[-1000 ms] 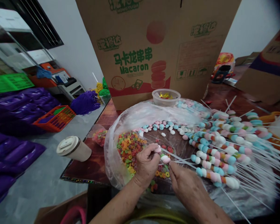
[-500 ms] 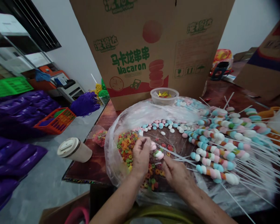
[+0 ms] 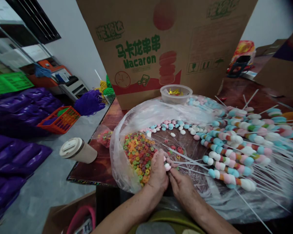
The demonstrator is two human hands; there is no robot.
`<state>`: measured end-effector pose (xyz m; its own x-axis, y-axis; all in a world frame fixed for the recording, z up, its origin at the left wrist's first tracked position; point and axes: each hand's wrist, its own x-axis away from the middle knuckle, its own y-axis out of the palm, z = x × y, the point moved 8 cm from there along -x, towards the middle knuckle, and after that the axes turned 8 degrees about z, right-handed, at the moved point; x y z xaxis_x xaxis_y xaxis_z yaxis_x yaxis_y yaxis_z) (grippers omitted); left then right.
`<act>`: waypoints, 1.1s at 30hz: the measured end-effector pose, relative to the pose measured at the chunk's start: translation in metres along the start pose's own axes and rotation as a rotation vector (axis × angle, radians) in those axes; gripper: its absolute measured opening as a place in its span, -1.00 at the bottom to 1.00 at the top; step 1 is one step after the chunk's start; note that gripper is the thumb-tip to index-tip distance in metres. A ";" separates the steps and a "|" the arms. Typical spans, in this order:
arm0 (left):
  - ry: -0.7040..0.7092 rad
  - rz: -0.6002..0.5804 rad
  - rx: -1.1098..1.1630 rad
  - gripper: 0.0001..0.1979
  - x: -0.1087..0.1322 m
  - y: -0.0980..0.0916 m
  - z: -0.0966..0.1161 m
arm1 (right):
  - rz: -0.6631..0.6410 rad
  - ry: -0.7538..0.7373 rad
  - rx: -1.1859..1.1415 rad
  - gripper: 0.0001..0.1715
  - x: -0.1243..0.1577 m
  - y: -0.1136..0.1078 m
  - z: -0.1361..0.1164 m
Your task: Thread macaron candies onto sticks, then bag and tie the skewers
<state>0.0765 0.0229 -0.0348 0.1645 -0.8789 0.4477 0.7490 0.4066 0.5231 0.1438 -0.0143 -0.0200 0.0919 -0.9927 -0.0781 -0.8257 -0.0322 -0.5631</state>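
In front of me my left hand is closed around a candy skewer, with pink and white pieces showing between the fingers. My right hand touches it from the other side, fingers pinched at the skewer's near end. What its fingertips cover is hidden. To the left of both hands lies a heap of colourful ring candies on clear plastic. Pink, blue and white candy pieces are spread beyond the hands. Many loaded candy skewers lie piled at the right, their white sticks pointing outward.
A large cardboard box stands at the back, with a clear tub of gold ties before it. A lidded cup sits at the table's left edge. Purple bags and an orange basket are on the floor.
My hands have come together, the left one moving right and down to wrap around the skewer. Less of the skewer shows now. The camera view has tilted slightly downward.
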 end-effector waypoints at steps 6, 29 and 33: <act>0.013 -0.042 -0.123 -0.66 -0.001 0.009 -0.014 | 0.141 -0.002 -0.099 -0.62 -0.009 -0.013 0.013; 0.650 -0.138 -1.255 -0.75 -0.036 0.007 0.073 | 0.057 0.130 -0.041 -0.62 -0.018 -0.036 0.051; 0.775 -0.189 -1.562 -0.86 -0.045 -0.002 0.075 | 0.024 0.095 -0.040 -0.61 -0.016 -0.028 0.045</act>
<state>0.0194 0.0800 -0.0013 -0.0974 -0.9763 -0.1931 0.5759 0.1030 -0.8110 0.1906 0.0074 -0.0403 0.0201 -0.9997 -0.0116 -0.8486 -0.0109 -0.5290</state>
